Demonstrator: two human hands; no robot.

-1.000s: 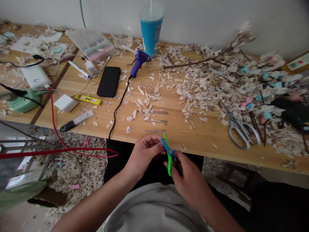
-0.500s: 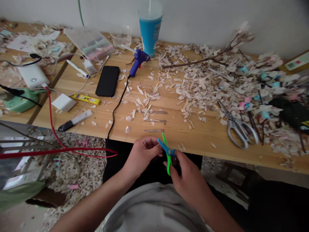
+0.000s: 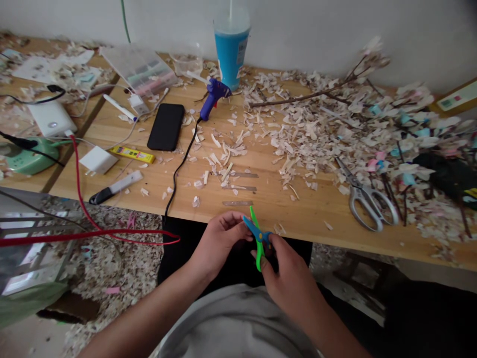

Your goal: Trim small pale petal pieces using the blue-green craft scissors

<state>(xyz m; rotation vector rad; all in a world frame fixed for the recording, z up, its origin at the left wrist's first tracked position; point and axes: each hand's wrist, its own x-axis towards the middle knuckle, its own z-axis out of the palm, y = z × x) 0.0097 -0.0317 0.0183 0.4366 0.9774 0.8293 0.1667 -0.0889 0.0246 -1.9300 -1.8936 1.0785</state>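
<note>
Green-blue scissors point(image 3: 257, 234) between both hands point(image 3: 219, 237)

The phone point(image 3: 166, 127) lies on the table point(image 3: 268, 199), with the glue gun point(image 3: 212, 97) just right of it and the cup point(image 3: 231, 42) behind that. Big scissors point(image 3: 367, 196) lie far right among shavings point(image 3: 316, 129). Both hands point(image 3: 219, 241) meet before the table's front edge.

Plain pale wall point(image 3: 316, 30) behind long wooden workbench point(image 3: 268, 199), second wooden table point(image 3: 22, 104) butted against its left end. Floor point(image 3: 122, 263) below strewn with pale shavings. Metal-framed rack point(image 3: 33, 238) at lower left. Soft, even daylight, no hard shadows.
</note>
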